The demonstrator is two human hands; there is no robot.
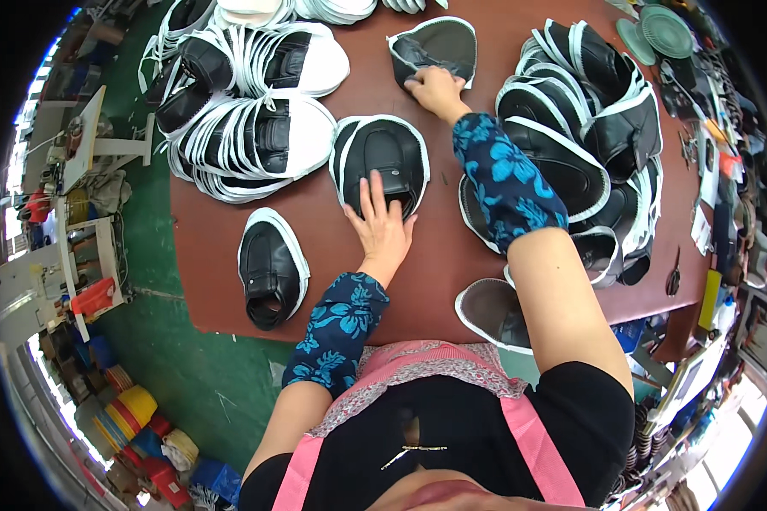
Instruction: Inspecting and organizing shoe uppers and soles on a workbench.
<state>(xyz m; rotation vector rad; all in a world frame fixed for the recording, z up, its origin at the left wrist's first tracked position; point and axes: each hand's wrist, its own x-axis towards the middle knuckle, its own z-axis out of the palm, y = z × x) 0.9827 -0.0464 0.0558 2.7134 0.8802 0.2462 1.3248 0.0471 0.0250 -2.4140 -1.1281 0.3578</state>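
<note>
The left hand [382,232] is held palm-down, fingers [377,191] spread; beyond them, the right hand [438,90] is stretched forward, curled.

Straight up the middle goes a lane of bare brown tabletop [435,281], from the lower edge toward the top! The right sleeve [507,183] slants across its right flank, and the upper-centre dark piece [447,44] plugs the top. A thick stack [260,136] walls off the upper left, a heaped pile [575,136] the right. Lower left, a slot opens between the lone shoe upper [268,260] and the left hand [379,230].
</note>
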